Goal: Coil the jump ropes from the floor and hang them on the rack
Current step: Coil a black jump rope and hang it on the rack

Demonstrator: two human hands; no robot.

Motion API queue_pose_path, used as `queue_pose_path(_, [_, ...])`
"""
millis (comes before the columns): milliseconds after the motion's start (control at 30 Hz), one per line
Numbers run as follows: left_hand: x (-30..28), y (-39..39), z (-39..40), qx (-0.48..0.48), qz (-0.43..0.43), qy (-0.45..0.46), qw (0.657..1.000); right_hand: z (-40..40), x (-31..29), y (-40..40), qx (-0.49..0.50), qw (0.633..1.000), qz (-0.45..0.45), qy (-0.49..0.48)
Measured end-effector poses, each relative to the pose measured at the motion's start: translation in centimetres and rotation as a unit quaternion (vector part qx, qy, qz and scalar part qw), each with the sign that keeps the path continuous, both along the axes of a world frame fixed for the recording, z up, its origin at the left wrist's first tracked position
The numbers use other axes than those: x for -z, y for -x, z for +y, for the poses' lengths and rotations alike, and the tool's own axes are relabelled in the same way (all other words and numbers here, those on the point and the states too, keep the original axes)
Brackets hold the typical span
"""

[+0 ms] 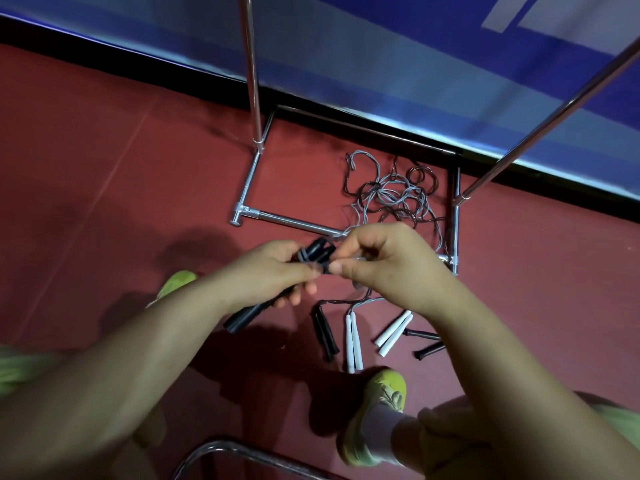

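while left hand (273,271) grips black handles (313,252), right hand (377,261) pinches cord: you're mid-wrap. next, finish, hang on rack (254,81) above hands.

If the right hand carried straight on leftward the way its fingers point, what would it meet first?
Most likely the black handles that the left hand grips; the right hand's fingertips already sit beside them, pinching the rope. Depth is unclear, but nothing else shows between.
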State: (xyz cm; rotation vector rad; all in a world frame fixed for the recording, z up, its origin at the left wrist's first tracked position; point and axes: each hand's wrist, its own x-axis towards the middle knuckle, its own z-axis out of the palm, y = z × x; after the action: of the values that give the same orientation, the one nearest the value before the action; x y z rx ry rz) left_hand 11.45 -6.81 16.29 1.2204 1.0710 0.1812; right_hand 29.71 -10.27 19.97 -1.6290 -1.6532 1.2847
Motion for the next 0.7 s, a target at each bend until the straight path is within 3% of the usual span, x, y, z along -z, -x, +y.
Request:
queue_pose_path(133, [-0.1,-0.1,-1.4,0.153,-0.056,0.036,0.986,0.4,-0.4,-0.9,-0.043,0.987,0.151,0.039])
queue_pose_path(233, [-0.4,-0.8,-3.2,0.24,-0.117,0.067,0.961,0.9,-0.2,-0.8,-0.035,0.984,0.157,0.073])
queue_pose_path(333, [-0.7,-1.0,-4.0,0.241,-0.159,0.105,0.952,0.6,0.2,0.0,-0.05,0.985,0.133,0.102])
queue_pose_path(500, [-1.1,-0.4,-2.8,0.203,-0.165,0.117,0.958,1.0,0.4,-0.3,0.105,0.982,0.155,0.032])
queue_pose_path(700, [-0.8,-1.7,-4.6,0.248,-0.136,0.166,0.945,0.5,1.2,2.0,0.073,0.989,0.125,0.039])
